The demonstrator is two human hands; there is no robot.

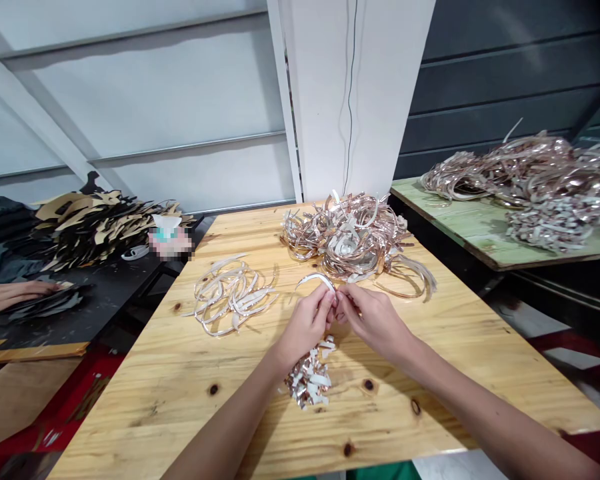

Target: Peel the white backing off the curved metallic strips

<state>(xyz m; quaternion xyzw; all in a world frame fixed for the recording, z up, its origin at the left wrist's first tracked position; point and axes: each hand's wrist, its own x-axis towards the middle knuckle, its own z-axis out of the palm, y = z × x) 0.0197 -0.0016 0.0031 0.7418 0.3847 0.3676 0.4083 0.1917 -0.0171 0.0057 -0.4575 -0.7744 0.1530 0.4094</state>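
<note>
Between my two hands is a thin, curved strip (pixel 314 276), pale on one side with a shiny edge. My left hand (pixel 307 323) pinches it near its end, and the strip arcs out to the left above the fingers. My right hand (pixel 373 317) meets the left at the same end, its thumb and fingers pressed together there. Just below my hands lies a small heap of short shiny scraps (pixel 310 380). A loose pile of curved strips (pixel 233 297) is to the left, and a larger tangle of rose-gold strips (pixel 350 233) sits beyond my hands.
All this rests on a wooden table (pixel 180 400). At right, a green table (pixel 485 230) bears more shiny strips (pixel 520 167). On a dark table (pixel 110 300) at left are stacked tan and black cut pieces (pixel 95 220), with another person's hand (pixel 23 293) on dark pieces.
</note>
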